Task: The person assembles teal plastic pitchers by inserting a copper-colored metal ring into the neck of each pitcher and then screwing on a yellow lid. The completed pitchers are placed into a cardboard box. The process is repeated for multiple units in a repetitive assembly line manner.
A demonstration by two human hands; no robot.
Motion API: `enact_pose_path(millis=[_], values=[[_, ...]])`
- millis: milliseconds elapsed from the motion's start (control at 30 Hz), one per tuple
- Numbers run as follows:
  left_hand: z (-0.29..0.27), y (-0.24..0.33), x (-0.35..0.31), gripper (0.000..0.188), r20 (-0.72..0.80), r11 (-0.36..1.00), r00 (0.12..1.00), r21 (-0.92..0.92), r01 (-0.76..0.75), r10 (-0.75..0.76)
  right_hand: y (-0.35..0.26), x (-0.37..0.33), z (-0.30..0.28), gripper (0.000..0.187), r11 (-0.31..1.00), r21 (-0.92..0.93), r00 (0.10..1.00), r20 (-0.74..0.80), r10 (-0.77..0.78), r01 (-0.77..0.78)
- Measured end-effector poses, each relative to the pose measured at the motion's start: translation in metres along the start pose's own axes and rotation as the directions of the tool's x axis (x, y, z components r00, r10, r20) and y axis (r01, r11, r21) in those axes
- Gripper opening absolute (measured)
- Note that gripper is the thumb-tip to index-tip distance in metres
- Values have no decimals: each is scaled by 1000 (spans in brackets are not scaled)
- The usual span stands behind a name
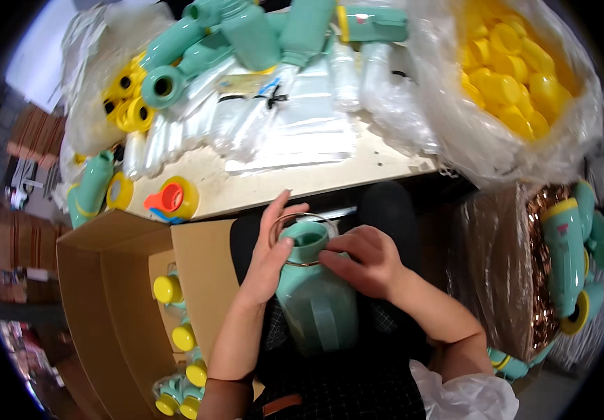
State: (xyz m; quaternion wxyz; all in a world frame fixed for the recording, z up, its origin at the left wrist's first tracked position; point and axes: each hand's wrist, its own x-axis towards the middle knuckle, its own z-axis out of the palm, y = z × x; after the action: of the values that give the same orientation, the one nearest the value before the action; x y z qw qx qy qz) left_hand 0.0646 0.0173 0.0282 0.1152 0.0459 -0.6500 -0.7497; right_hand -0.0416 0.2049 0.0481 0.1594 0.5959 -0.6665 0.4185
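Note:
A teal plastic bottle (316, 308) stands in my lap, its mouth facing up and tilted toward the table. Around its neck sits a thin copper-coloured wire ring (276, 222), one side of it raised above the mouth. My left hand (274, 245) grips the ring at the left of the neck, thumb on the near side and fingers behind. From the right, my right hand (365, 259) pinches the ring close to the neck. Its fingertips are partly hidden against the bottle.
An open cardboard box (116, 308) at left holds several yellow-capped bottles (169, 288). On the table (302, 178) lie teal bottles (249, 35), plastic sleeves and a tape roll (188, 199). Yellow caps fill a bag (512, 77); a box at right holds copper-coloured pieces (541, 280).

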Motion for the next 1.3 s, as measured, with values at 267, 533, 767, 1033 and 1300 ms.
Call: enact_pose_path(millis=[267,533,767,1033,1300], values=[[-1,6,-42,69,-243,996,967,-55,67,-79,-32,-32,58,19,397,808,724,54,687,-436],[13,2,-68,46,-394,988,909,-123,91,-133,-36,-19,54,13,130,829,575,255,777,-543],[15,-1,-81,57,-336,995,942,102,20,16,-28,-32,51,22,528,763,833,25,553,-373],[29,13,-58,50,-408,922,834,-271,278,-371,-23,-20,45,23,-261,743,360,560,746,-616],[-5,-7,-44,44,-60,906,924,-229,355,-377,7,-21,49,6,-500,604,298,771,562,-621]])
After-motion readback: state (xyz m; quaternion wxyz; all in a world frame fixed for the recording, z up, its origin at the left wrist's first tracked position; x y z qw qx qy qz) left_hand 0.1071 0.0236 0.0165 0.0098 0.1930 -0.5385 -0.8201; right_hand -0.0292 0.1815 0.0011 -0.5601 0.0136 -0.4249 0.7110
